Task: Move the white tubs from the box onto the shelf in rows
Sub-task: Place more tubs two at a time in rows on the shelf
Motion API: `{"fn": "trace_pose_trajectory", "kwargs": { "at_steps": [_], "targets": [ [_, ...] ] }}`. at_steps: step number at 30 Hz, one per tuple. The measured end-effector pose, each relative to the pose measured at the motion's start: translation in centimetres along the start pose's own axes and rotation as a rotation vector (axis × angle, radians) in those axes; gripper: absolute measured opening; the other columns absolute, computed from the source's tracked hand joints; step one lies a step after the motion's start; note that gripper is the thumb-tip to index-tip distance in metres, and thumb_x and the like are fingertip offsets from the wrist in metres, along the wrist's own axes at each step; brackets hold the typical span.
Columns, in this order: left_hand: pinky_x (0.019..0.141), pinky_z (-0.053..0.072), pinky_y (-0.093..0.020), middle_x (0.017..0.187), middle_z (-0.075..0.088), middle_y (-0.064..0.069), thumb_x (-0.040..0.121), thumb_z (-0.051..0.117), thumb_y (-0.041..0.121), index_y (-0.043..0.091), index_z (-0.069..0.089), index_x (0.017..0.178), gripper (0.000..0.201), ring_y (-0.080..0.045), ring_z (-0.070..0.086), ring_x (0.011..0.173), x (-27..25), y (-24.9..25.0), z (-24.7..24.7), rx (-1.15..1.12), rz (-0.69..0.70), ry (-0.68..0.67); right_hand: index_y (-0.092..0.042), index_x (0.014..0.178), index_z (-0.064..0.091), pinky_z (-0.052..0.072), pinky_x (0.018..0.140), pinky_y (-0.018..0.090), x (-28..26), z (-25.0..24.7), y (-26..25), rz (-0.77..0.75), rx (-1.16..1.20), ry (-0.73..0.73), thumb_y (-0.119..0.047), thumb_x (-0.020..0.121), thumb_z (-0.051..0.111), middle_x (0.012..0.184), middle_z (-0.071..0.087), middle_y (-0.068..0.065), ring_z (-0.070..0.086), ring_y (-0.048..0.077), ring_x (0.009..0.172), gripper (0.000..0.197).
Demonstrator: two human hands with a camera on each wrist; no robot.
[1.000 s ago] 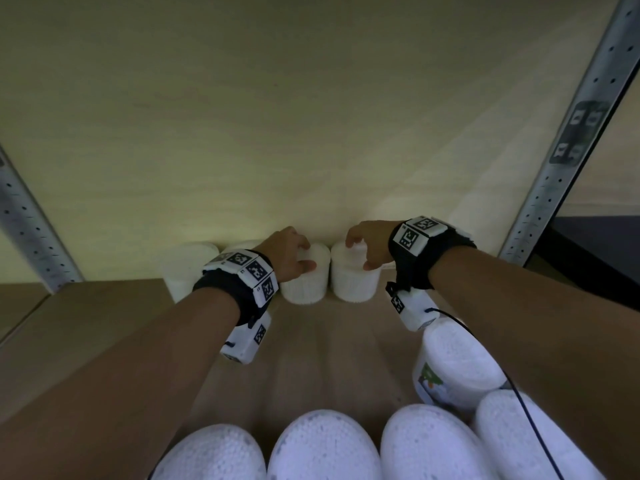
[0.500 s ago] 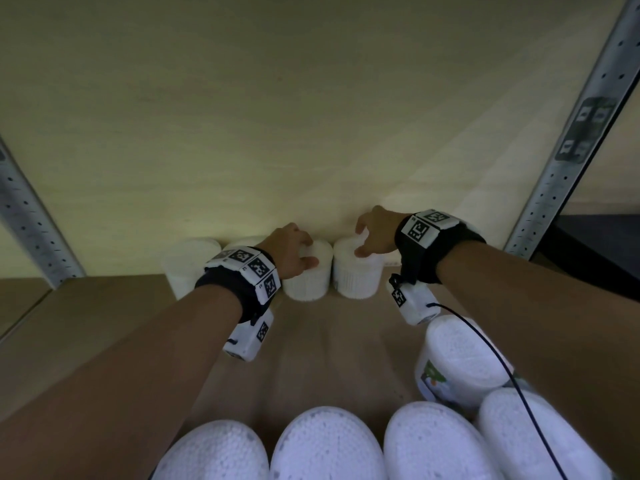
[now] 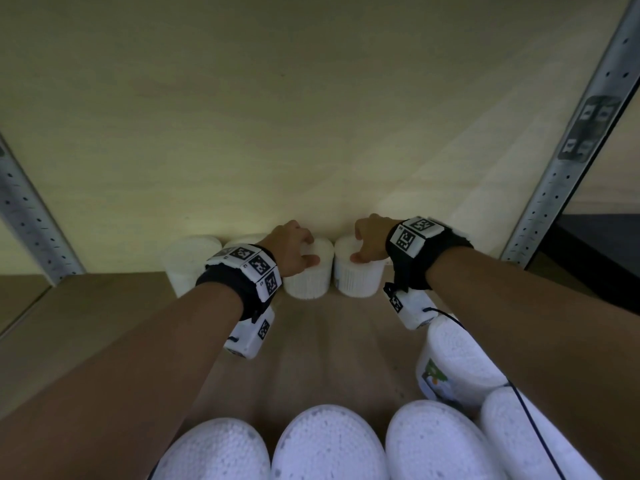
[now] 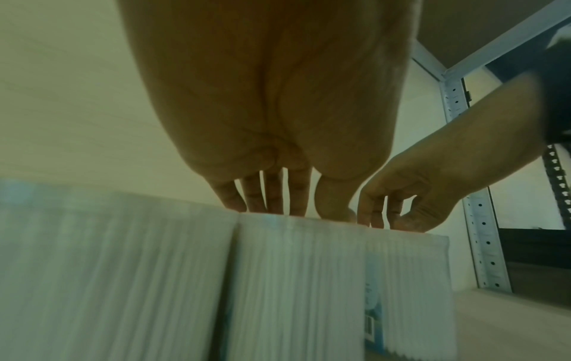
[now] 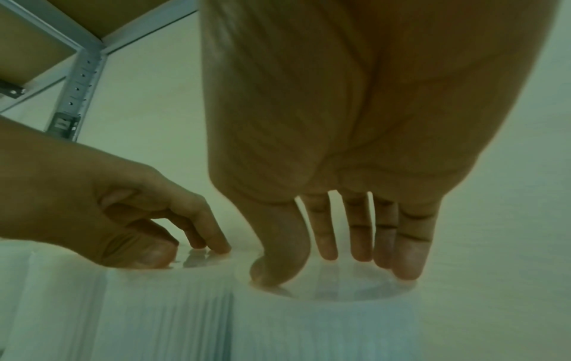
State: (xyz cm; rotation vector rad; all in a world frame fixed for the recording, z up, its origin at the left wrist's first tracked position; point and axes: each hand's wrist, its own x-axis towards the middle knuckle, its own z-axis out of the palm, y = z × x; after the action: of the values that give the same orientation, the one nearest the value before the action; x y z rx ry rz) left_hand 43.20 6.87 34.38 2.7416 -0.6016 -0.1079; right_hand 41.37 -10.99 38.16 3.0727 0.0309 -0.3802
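Note:
Two ribbed white tubs stand side by side at the back of the wooden shelf point(image 3: 104, 323). My left hand point(image 3: 294, 251) rests its fingertips on the lid of the left tub point(image 3: 308, 282). My right hand point(image 3: 370, 237) does the same on the right tub point(image 3: 358, 280). In the left wrist view my left hand point(image 4: 271, 205) has straight fingers touching the tub's point(image 4: 296, 281) top edge. In the right wrist view my right hand point(image 5: 333, 266) sets thumb and fingertips on the lid point(image 5: 324, 293). Neither hand wraps round a tub.
Two more tubs point(image 3: 188, 258) stand in the same back row to the left, against the pale wall point(image 3: 277, 116). Several large white tubs point(image 3: 329, 445) fill the near bottom edge. Perforated metal posts point(image 3: 568, 161) frame both sides.
Both hands have pushed further back with their tubs, which now stand closer to the wall. The thumbs have shifted from the tubs' sides to their lids.

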Motion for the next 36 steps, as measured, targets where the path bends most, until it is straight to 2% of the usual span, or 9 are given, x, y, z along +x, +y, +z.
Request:
{"fn": "trace_pose_trajectory", "kwargs": {
  "at_steps": [5, 11, 14, 17, 20, 23, 25, 32, 36],
  "targets": [
    [0.106, 0.037, -0.037, 0.136, 0.042, -0.013, 0.089, 0.061, 0.036, 0.010, 0.051, 0.132, 0.051, -0.030, 0.044, 0.125, 0.0, 0.0, -0.1, 0.005, 0.001, -0.006, -0.003, 0.133, 0.047, 0.047, 0.099, 0.040, -0.2, -0.2, 0.1, -0.041, -0.011, 0.000, -0.033, 0.090, 0.061, 0.135, 0.049, 0.017, 0.054, 0.032, 0.118, 0.054],
    [0.104, 0.039, -0.037, 0.135, 0.042, -0.014, 0.089, 0.061, 0.035, 0.009, 0.051, 0.132, 0.051, -0.031, 0.046, 0.123, 0.1, -0.1, -0.1, 0.012, 0.008, -0.011, -0.012, 0.138, 0.042, 0.043, 0.103, 0.036, -0.2, -0.5, 0.7, -0.131, 0.026, -0.048, -0.008, 0.087, 0.062, 0.144, 0.038, 0.011, 0.047, 0.029, 0.127, 0.055],
    [0.103, 0.038, -0.037, 0.134, 0.043, -0.014, 0.089, 0.061, 0.035, 0.009, 0.051, 0.132, 0.051, -0.031, 0.046, 0.123, 0.1, -0.1, 0.0, 0.013, 0.008, -0.012, -0.015, 0.140, 0.042, 0.043, 0.104, 0.037, -0.3, -0.7, 1.0, -0.163, 0.036, -0.076, -0.003, 0.088, 0.058, 0.148, 0.036, 0.009, 0.044, 0.028, 0.131, 0.056],
    [0.104, 0.038, -0.038, 0.135, 0.042, -0.014, 0.090, 0.060, 0.036, 0.009, 0.050, 0.133, 0.051, -0.032, 0.045, 0.124, 0.1, -0.1, 0.0, 0.020, 0.010, -0.017, -0.017, 0.138, 0.045, 0.042, 0.102, 0.036, -0.5, -1.2, 1.2, -0.160, 0.084, -0.047, -0.007, 0.089, 0.058, 0.148, 0.036, 0.008, 0.043, 0.028, 0.130, 0.052],
    [0.104, 0.038, -0.037, 0.136, 0.041, -0.014, 0.091, 0.058, 0.035, 0.008, 0.049, 0.134, 0.052, -0.033, 0.044, 0.124, 0.2, -0.1, 0.1, 0.028, 0.014, -0.016, -0.010, 0.135, 0.049, 0.040, 0.101, 0.033, -0.5, -1.6, 1.2, -0.107, 0.108, 0.051, -0.024, 0.092, 0.060, 0.143, 0.042, 0.010, 0.046, 0.028, 0.127, 0.047],
    [0.104, 0.038, -0.037, 0.136, 0.041, -0.014, 0.091, 0.058, 0.035, 0.009, 0.048, 0.134, 0.051, -0.033, 0.044, 0.124, 0.2, -0.1, 0.1, 0.032, 0.013, -0.015, -0.003, 0.131, 0.052, 0.043, 0.104, 0.038, -0.1, -0.9, 1.0, -0.057, 0.058, 0.021, -0.043, 0.093, 0.054, 0.137, 0.051, 0.015, 0.052, 0.030, 0.123, 0.056],
    [0.104, 0.038, -0.039, 0.136, 0.041, -0.014, 0.091, 0.059, 0.035, 0.009, 0.048, 0.134, 0.051, -0.033, 0.043, 0.125, 0.1, -0.1, 0.2, 0.027, 0.011, -0.015, -0.002, 0.131, 0.052, 0.044, 0.104, 0.041, 0.1, -0.3, 1.0, -0.042, 0.027, -0.006, -0.048, 0.091, 0.055, 0.135, 0.053, 0.015, 0.053, 0.031, 0.122, 0.062],
    [0.106, 0.037, -0.040, 0.136, 0.041, -0.013, 0.091, 0.059, 0.035, 0.009, 0.048, 0.133, 0.051, -0.032, 0.043, 0.126, 0.2, -0.2, 0.2, 0.026, 0.013, -0.014, -0.004, 0.134, 0.047, 0.045, 0.100, 0.038, 0.1, -0.1, 0.9, -0.048, 0.005, 0.011, -0.040, 0.088, 0.063, 0.137, 0.049, 0.014, 0.052, 0.030, 0.121, 0.060],
    [0.105, 0.037, -0.039, 0.135, 0.041, -0.015, 0.090, 0.059, 0.034, 0.008, 0.048, 0.134, 0.052, -0.033, 0.043, 0.125, 0.2, -0.3, 0.3, 0.024, 0.015, -0.012, -0.011, 0.137, 0.044, 0.042, 0.100, 0.035, 0.2, -0.5, 1.0, -0.101, 0.018, -0.030, -0.023, 0.086, 0.068, 0.141, 0.042, 0.010, 0.048, 0.028, 0.126, 0.057]
  ]
}}
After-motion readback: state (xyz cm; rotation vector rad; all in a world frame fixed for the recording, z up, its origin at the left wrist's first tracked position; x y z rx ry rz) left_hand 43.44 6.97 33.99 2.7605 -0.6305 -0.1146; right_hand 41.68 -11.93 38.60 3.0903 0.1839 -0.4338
